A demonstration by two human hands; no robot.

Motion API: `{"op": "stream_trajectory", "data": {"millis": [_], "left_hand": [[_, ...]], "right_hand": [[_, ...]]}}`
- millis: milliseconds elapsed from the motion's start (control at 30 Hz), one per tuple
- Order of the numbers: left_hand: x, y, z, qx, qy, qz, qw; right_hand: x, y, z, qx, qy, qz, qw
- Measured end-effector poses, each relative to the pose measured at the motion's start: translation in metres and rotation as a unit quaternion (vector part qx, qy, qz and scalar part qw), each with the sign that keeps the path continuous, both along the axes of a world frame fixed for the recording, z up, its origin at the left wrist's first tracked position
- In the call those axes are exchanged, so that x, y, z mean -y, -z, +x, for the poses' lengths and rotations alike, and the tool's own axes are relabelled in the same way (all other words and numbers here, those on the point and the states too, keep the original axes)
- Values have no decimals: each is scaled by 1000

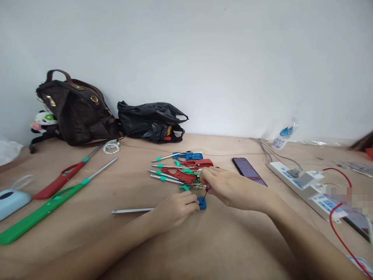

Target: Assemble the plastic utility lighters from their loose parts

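The right hand (pixel 223 186) is closing around a slim tool with a reddish handle (pixel 208 188), seemingly a screwdriver, and is pointing its dark shaft down at a blue casing (pixel 202 203). The left hand (pixel 177 212) is gripping that casing from the left, its fingers covering most of it; a metal tube (pixel 132 211) is sticking out leftward from under the hand, probably part of the same piece. The casing is lying near the middle of the table (pixel 134 186).

The step in hand appears to be working the tool at the casing's right end; whether the tip is seating in a screw is too small to tell. The next move seems to call for a firm left hold and an upright, steady shaft.

Just beyond the hands, opened red casings (pixel 180 175), an opened blue casing (pixel 189 156) and silver tubes (pixel 166 179) are lying in a pile. To the left, a red lighter (pixel 52 186) and a green lighter (pixel 43 210) are resting side by side. To the right, a phone (pixel 247 170) is lying before a white power strip (pixel 287 179). Far left, a black plastic bag (pixel 145 120) is slumping beside a dark backpack (pixel 78 112).
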State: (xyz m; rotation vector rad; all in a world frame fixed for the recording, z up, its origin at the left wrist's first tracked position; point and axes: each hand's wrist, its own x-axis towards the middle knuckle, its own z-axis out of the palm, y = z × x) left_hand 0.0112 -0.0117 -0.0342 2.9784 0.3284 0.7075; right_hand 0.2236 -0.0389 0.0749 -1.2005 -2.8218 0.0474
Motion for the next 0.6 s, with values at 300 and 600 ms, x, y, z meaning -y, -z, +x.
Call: {"op": "stream_trajectory", "data": {"millis": [300, 600], "left_hand": [[-4, 6, -1, -3, -10, 3, 1000], [-5, 4, 3, 29, -29, -99, 994]], "right_hand": [[-6, 13, -7, 32, 40, 91, 995], [0, 31, -2, -13, 152, 89, 984]]}}
